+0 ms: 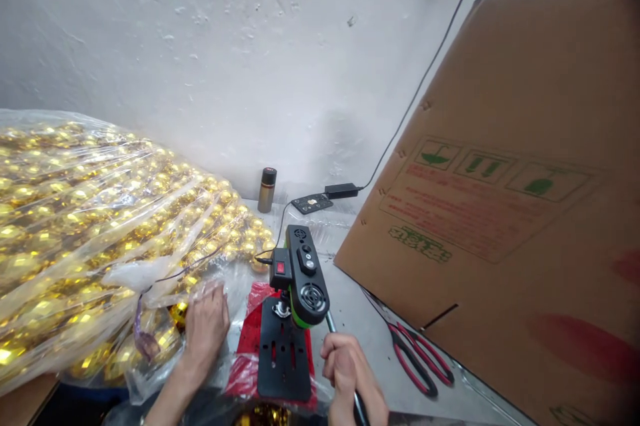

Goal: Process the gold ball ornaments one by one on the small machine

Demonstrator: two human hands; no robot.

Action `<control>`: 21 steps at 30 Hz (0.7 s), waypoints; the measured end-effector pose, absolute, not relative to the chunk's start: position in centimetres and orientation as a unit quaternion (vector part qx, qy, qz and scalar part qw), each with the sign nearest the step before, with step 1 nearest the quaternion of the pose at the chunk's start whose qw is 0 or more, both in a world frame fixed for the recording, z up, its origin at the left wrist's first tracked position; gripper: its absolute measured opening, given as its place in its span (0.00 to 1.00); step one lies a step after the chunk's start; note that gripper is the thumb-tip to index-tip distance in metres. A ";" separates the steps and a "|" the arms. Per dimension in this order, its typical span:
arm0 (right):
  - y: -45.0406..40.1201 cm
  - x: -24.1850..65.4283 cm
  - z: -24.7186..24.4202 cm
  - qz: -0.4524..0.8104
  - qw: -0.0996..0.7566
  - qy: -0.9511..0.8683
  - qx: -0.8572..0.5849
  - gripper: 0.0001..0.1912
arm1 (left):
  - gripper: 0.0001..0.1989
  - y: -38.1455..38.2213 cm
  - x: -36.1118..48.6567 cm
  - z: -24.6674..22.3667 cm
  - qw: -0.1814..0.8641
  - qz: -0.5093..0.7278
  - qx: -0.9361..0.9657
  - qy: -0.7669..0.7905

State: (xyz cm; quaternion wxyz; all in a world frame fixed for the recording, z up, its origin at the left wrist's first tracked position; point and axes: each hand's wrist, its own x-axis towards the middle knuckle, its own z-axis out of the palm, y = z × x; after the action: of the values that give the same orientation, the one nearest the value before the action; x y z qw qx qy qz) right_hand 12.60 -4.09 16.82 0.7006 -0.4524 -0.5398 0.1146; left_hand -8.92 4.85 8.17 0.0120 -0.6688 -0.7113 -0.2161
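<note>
Left hand (206, 318): yours, at 8 o'clock from the black machine (307, 276), fingers together and bent over the clear plastic of the bag; whether they pinch anything, you cannot tell from here.

Right hand (353, 376): yours, at 5 o'clock, fingers wrapped round the dark grip of a metal lever (331, 323).

Machine: before you at the dial's centre, a slim upright body with two round grilles, a red switch (281, 267) on its left side, a slotted base plate (284, 363) towards you, red sheeting (249, 333) under the plate.

At 6 o'clock, low: a shiny gold item (265, 415), partly cut off by the frame.

At 9 o'clock: one large clear bag (95, 213) of gold balls, a purple strip (144, 338) hanging on its near side.

At 4 o'clock, on the worktop (357, 313): one tool with red-and-black handles (417, 356).

At 11 o'clock: one black-capped cylinder (267, 191), upright.

At 12 to 1 o'clock: one flat black panel (313, 203); beside it, one corded black adapter (342, 191).

At 2 to 3 o'clock: one large, tilted, printed carton (500, 106).
</note>
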 end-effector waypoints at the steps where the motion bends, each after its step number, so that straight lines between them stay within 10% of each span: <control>1: -4.1 12.6 16.8 0.115 0.700 -0.541 -0.452 0.23 | 0.20 5.4 -9.3 9.0 0.017 -0.183 -0.664 -0.724; 8: -3.5 13.9 16.5 0.087 0.684 -0.598 -0.408 0.21 | 0.14 5.4 -10.0 9.4 -0.052 -0.134 -0.677 -0.722; 21: -3.5 14.3 19.4 0.100 0.659 -0.622 -0.411 0.18 | 0.27 0.2 -4.7 7.3 -0.369 -0.426 -0.591 -0.577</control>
State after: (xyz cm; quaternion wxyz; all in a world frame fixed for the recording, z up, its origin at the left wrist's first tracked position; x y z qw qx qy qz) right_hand 14.34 -3.51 19.43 0.6585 -0.4115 -0.6221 0.1003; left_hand -4.66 0.18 7.32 -0.3686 -0.5906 -0.5774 -0.4264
